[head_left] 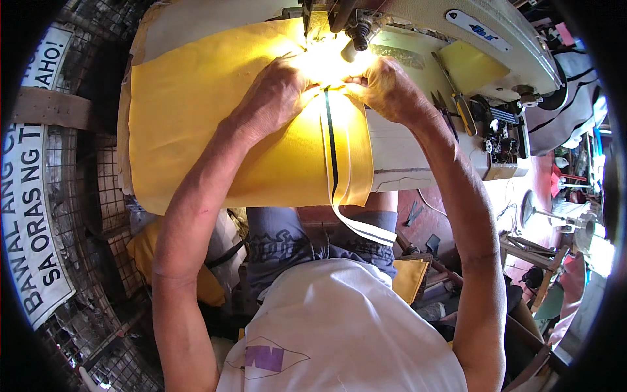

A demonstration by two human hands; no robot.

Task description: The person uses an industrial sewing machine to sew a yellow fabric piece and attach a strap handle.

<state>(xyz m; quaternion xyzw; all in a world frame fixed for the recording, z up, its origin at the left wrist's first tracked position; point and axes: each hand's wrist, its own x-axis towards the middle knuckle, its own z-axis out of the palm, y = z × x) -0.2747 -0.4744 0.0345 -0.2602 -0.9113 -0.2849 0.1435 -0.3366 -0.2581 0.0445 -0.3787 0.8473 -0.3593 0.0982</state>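
Note:
A large yellow sheet of fabric (196, 130) lies across the bed of a sewing machine (411, 26). Down its right part runs a white zipper-like strip (332, 144) with a dark line along its middle; the tail hangs off the front edge over my lap. My left hand (281, 85) is closed on the yellow fabric left of the strip, just below the needle area. Opposite it, my right hand (386, 88) pinches the fabric at the strip's right side. The lamp's glare washes out the needle, the presser foot and some fingertips.
On the machine table to the right lie a yellow-handled screwdriver (465, 114), dark scissors (445, 114) and a cluster of bobbins (501, 140). A wire mesh wall (108, 176) with a printed banner (32, 248) stands at left. Yellow pieces (411, 277) rest below the table.

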